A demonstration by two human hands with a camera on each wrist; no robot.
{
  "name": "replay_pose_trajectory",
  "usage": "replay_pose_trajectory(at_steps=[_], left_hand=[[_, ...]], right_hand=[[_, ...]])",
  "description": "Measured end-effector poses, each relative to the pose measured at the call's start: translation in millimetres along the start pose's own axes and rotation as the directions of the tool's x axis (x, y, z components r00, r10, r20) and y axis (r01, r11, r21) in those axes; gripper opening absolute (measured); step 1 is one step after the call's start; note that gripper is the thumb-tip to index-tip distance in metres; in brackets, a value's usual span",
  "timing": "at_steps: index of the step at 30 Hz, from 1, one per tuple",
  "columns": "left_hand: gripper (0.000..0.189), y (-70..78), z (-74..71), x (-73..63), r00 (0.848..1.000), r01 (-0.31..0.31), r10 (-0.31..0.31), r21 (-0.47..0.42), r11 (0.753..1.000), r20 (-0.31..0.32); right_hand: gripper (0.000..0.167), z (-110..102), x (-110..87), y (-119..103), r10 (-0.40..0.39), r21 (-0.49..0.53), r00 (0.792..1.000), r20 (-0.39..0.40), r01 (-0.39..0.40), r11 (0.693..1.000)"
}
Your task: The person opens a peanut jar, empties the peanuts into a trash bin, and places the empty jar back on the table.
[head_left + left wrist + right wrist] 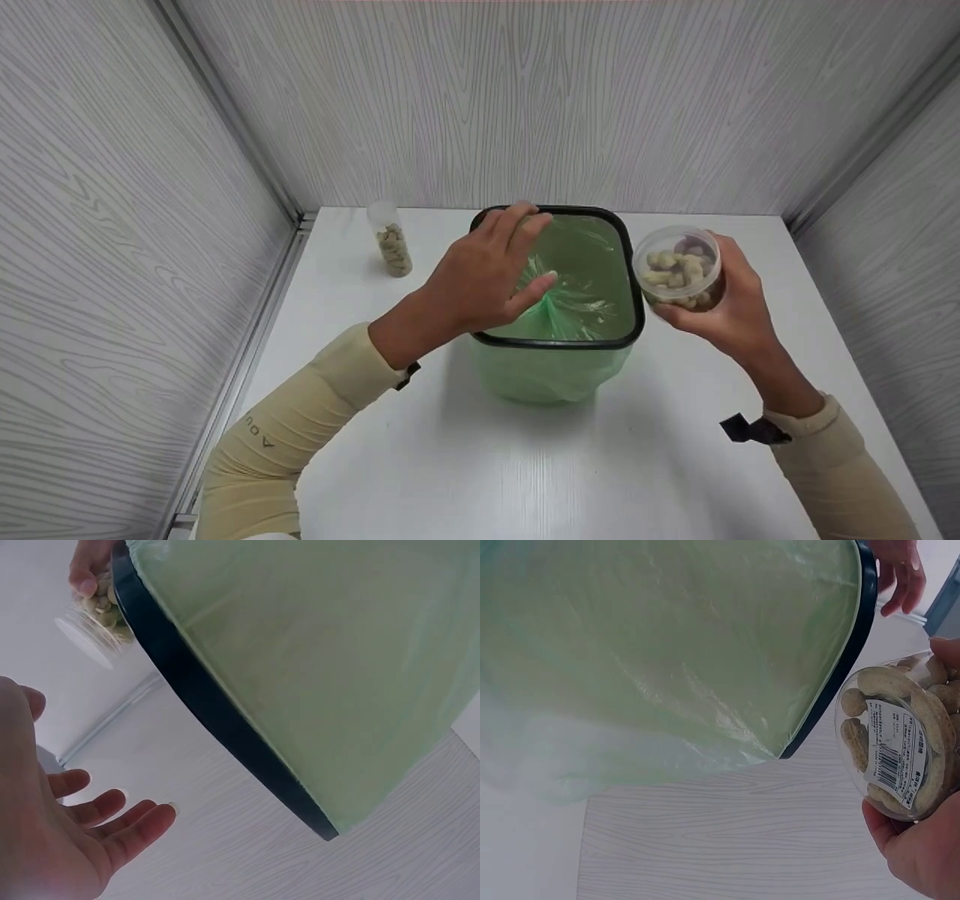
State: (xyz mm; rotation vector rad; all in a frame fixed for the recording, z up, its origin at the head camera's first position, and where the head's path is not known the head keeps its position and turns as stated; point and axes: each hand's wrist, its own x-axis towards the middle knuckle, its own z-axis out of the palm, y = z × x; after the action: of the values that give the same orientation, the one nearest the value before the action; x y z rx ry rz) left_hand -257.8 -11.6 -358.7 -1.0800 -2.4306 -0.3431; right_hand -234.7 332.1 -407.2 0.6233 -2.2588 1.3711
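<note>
My right hand (739,307) grips a clear round jar (679,270) of peanuts in their shells, tilted beside the right rim of a bin. A white barcode label (896,754) shows on the jar's base in the right wrist view. The bin (637,300) has a black rim and is lined with a thin green plastic bag (555,375). Over the bin's left side, my left hand (480,277) hovers with fingers spread and slightly bent, holding nothing. In the left wrist view its fingers (135,832) are apart from the bin.
A slim clear container (391,244) with pale nuts or similar pieces in its lower part stands at the back left of the white table (510,480). Grey wood-patterned panels (525,105) enclose the table at the back and both sides.
</note>
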Motion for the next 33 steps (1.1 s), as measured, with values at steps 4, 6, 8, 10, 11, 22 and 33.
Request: replay_pose_trajectory(at_steps=[4,6,8,10,11,22,33], left_hand=[[0.065,5.0,1.0,4.4,0.999,-0.043,0.043,-0.02,0.999,-0.005],[0.065,7.4,1.5,7.0,0.998,-0.066,0.066,-0.028,0.997,0.0],[0.065,9.6,2.3,9.9,0.996,-0.086,0.086,-0.026,0.996,0.005],[0.065,11.3,2.9,12.7,0.994,-0.105,0.105,-0.024,0.994,0.01],[0.066,12.2,3.0,14.1,0.994,-0.113,0.113,-0.023,0.993,0.011],[0.068,23.9,4.2,23.8,0.979,-0.198,0.198,-0.016,0.98,0.048],[0.068,33.2,9.6,29.2,0.962,-0.273,0.272,0.048,0.961,0.033]], right_hand=[[0.089,1.8,-0.1,-5.9,-0.013,-0.013,1.0,0.007,0.013,1.0],[0.09,2.6,0.0,-8.3,-0.02,-0.024,1.0,0.008,0.02,1.0],[0.092,3.7,0.7,-10.5,-0.034,-0.031,0.999,0.012,0.034,0.999],[0.094,4.9,1.4,-12.2,-0.048,-0.034,0.999,0.019,0.049,0.998],[0.094,5.7,1.7,-12.9,-0.058,-0.035,0.998,0.022,0.059,0.998],[0.094,17.9,6.6,-21.7,-0.137,0.011,0.989,0.062,0.137,0.991],[0.093,24.3,6.8,-32.2,-0.146,0.024,0.982,0.12,0.144,0.989]])
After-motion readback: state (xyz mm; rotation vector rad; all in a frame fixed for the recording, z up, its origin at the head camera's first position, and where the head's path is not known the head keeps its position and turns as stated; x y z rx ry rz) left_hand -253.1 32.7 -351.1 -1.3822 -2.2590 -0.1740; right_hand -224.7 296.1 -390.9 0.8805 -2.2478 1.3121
